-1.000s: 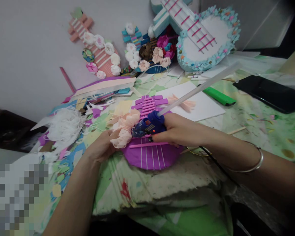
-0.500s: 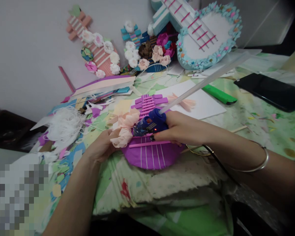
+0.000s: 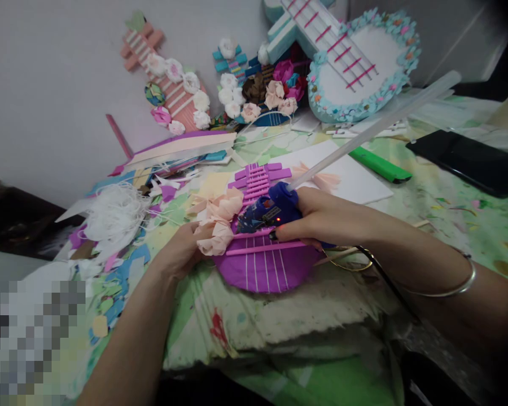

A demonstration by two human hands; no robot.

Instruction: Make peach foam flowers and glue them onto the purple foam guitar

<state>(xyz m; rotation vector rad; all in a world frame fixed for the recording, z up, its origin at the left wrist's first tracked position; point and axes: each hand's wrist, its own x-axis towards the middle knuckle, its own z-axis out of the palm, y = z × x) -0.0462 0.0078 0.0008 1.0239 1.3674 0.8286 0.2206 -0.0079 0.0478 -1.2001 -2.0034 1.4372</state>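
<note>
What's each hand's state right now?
Left hand: fingers on the peach paper flower; grip hidden, cannot tell.
Right hand: closed around the blue glue gun.

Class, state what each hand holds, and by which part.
The right hand grips the blue glue gun by its handle end; the left hand pinches the peach paper flower at its lower edge.

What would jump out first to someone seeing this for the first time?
The purple guitar-shaped craft at table centre, where the right hand grips a blue glue gun with a long clear glue stick jutting up to the right. The left hand touches the peach paper flowers on the craft's left edge. At the back is a white guitar craft rimmed with blue flowers.
</note>
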